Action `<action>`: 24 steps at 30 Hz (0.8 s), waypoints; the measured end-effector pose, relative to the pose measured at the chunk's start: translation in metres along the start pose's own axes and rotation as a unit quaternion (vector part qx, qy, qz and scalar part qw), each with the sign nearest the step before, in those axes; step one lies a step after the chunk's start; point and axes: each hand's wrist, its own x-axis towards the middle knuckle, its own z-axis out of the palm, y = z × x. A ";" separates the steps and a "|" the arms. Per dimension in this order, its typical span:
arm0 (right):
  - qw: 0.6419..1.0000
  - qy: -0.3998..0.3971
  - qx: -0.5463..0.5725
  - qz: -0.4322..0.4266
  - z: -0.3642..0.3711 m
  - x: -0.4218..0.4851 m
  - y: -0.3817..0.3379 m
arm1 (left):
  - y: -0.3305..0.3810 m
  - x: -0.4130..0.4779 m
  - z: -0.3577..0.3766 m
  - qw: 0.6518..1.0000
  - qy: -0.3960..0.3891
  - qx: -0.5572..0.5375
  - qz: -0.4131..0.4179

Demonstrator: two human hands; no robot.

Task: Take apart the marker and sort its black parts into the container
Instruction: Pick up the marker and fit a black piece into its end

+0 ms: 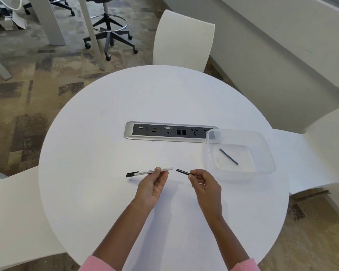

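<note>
Head view is showing a round, smooth white surface (pixel 106 133). The left hand (pixel 152 185) is pinching the white marker barrel (pixel 153 171), and the right hand (pixel 203 182) is gripping a thin black part (pixel 182 172). Right of them, a clear plastic container (pixel 262 145) is holding a slim black rod (pixel 229 156).

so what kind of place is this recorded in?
Most likely an office meeting or break-out area. Cues: a round white table with a built-in power and data port strip, white moulded chairs around it, and a wheeled drafting stool on patterned carpet behind.
</note>
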 end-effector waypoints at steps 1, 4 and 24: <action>1.000 0.002 0.004 -0.005 0.000 -0.001 -0.002 | -0.001 0.000 0.001 1.000 0.000 0.001 0.000; 1.000 0.007 0.014 -0.012 0.001 -0.003 -0.006 | -0.002 -0.002 0.002 1.000 -0.003 0.004 -0.002; 0.973 -0.032 -0.142 -0.178 -0.007 0.001 -0.007 | -0.003 -0.008 0.002 0.998 -0.014 0.057 0.030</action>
